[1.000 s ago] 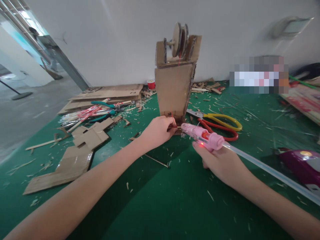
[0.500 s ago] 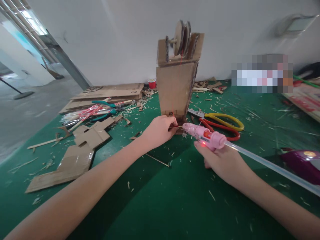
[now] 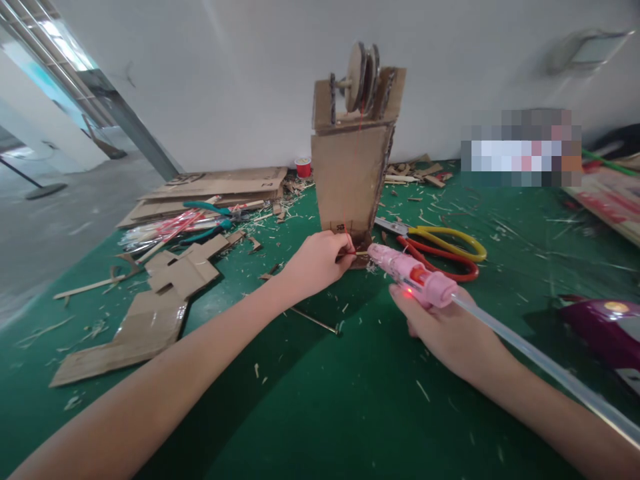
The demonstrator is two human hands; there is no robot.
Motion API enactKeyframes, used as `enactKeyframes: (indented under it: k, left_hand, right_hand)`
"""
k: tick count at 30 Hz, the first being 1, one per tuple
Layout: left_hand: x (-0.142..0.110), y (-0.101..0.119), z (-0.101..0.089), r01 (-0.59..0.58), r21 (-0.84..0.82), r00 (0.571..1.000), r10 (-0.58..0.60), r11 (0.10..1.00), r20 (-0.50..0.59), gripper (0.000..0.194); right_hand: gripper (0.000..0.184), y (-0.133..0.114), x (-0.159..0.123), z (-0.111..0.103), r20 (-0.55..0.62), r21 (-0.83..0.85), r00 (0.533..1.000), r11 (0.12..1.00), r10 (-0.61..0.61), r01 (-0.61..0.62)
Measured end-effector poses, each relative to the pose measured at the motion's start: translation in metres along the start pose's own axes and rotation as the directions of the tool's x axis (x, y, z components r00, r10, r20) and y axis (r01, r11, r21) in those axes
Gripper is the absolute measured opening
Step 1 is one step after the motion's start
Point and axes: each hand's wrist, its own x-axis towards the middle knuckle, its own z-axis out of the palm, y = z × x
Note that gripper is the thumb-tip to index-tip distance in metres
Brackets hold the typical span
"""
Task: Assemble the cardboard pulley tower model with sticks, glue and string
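Note:
A cardboard tower [image 3: 350, 177] stands upright in front of me, with a cardboard pulley wheel [image 3: 356, 77] on an axle between its top side pieces. A thin red string [image 3: 345, 229] hangs from the wheel down the tower's front to my left hand [image 3: 323, 260]. That hand is closed, its fingertips pinching the string at the tower's foot beside a short, thin light-coloured stick. My right hand [image 3: 445, 327] is wrapped round a pink hot glue gun [image 3: 410, 270], its red light on. The nozzle points at the left fingertips, a small gap away. A long clear glue stick [image 3: 530, 357] sticks out of its back.
Yellow-and-red-handled scissors [image 3: 445, 243] lie right of the tower. Teal-handled pliers [image 3: 207, 220], cardboard scraps [image 3: 185, 273] and stacked cardboard sheets [image 3: 215, 183] are at left. A thin rod [image 3: 315, 320] lies in front. A purple object [image 3: 600, 320] is at right. A red cup [image 3: 303, 167] stands behind.
The glue gun's nozzle has drawn slightly right, away from my left fingertips, and the glue stick's rear end has swung lower. My left hand stays in place, still pinching the string.

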Motion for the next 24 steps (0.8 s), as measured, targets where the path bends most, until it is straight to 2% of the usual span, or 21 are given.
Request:
enactKeyframes:
  k: [8, 14, 18, 22, 24]
  left_hand:
    - [0.000, -0.003, 0.005, -0.009, -0.006, 1.000, 0.009, 1.000, -0.024, 0.006]
    - [-0.003, 0.000, 0.005, 0.013, 0.013, 0.999, -0.013, 1.000, -0.042, 0.006]
    - [-0.003, 0.001, 0.005, 0.014, 0.010, 0.998, -0.014, 1.000, -0.056, 0.007]
    - [-0.003, 0.001, 0.005, 0.005, 0.021, 0.998, -0.004, 1.000, -0.062, 0.006]
    - [-0.003, 0.001, 0.005, 0.006, 0.028, 0.998, -0.004, 1.000, -0.062, 0.006]
  right_hand:
    - [0.028, 0.001, -0.003, -0.001, -0.003, 0.082, 1.000, 0.997, -0.003, 0.003]
    - [0.038, 0.001, -0.004, -0.004, -0.027, 0.026, 0.995, 0.995, 0.099, -0.098]
    - [0.038, -0.004, -0.004, -0.006, 0.032, 0.020, 0.979, 0.979, 0.202, -0.202]
    - [0.037, -0.008, -0.002, -0.005, -0.010, 0.035, 0.978, 0.978, 0.206, -0.206]
    - [0.037, -0.009, 0.000, -0.005, 0.012, 0.031, 0.979, 0.979, 0.203, -0.203]
